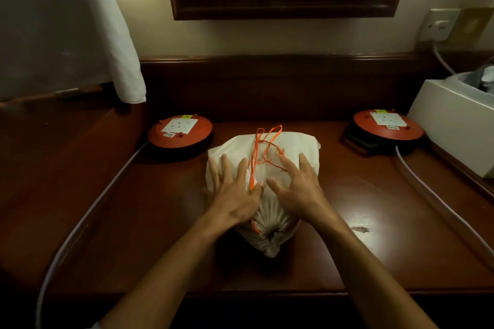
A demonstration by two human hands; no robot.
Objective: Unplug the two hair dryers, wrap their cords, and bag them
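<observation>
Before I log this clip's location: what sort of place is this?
Probably a hotel room's dressing desk: a dark wooden desk with a raised back, a wood-framed mirror above, and a white drawstring bag under both hands.

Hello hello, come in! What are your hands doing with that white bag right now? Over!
Both hands, left and right, flat on the white bag. Bag cinched, orange drawstring loose on top. Nothing in the way.

1. A dark wooden bench [139, 222] is filling the frame's middle.
2. A white drawstring bag [291, 147] is lying at its centre.
3. Two red socket reels [180, 131] [389, 125] are sitting at the upper left and upper right, beside a white box [454, 125] at the right edge.
</observation>
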